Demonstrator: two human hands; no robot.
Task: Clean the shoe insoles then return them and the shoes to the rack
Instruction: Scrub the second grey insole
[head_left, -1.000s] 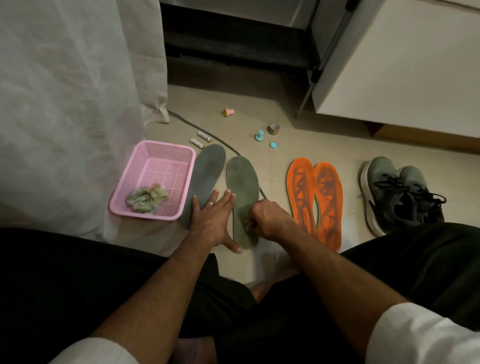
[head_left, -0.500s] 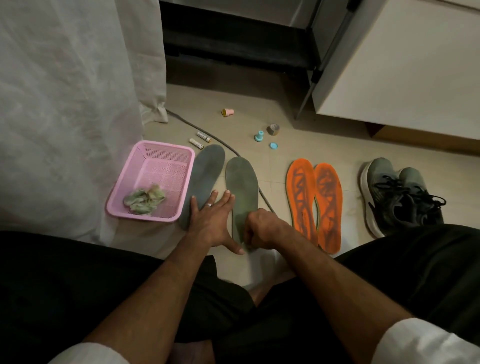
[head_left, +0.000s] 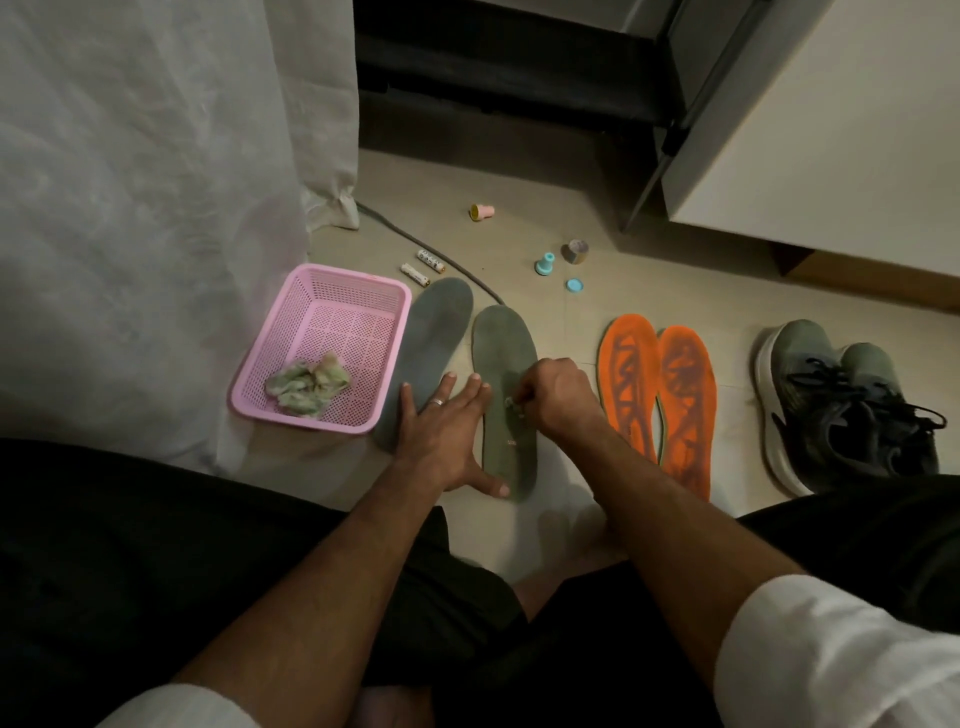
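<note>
Two grey-green insoles lie side by side on the floor, the left insole (head_left: 434, 332) beside a pink basket and the right insole (head_left: 501, 348) in front of me. My left hand (head_left: 447, 434) rests flat with spread fingers across both, its thumb on the right insole's heel. My right hand (head_left: 558, 397) is curled over the middle of the right insole and pinches a small pale wad (head_left: 511, 405) against it. Two orange insoles (head_left: 657, 400) lie to the right. A pair of dark grey shoes (head_left: 841, 410) stands at the far right.
The pink basket (head_left: 317, 291) holds crumpled used wipes (head_left: 306, 387). Two batteries (head_left: 423, 266), a grey cable (head_left: 441, 257), small caps (head_left: 545, 263) and a tape roll (head_left: 576, 252) are scattered on the floor behind. White fabric hangs left; a white cabinet stands right.
My right hand has slid forward from the heel of the right insole to its middle. My left hand stays pressed in place.
</note>
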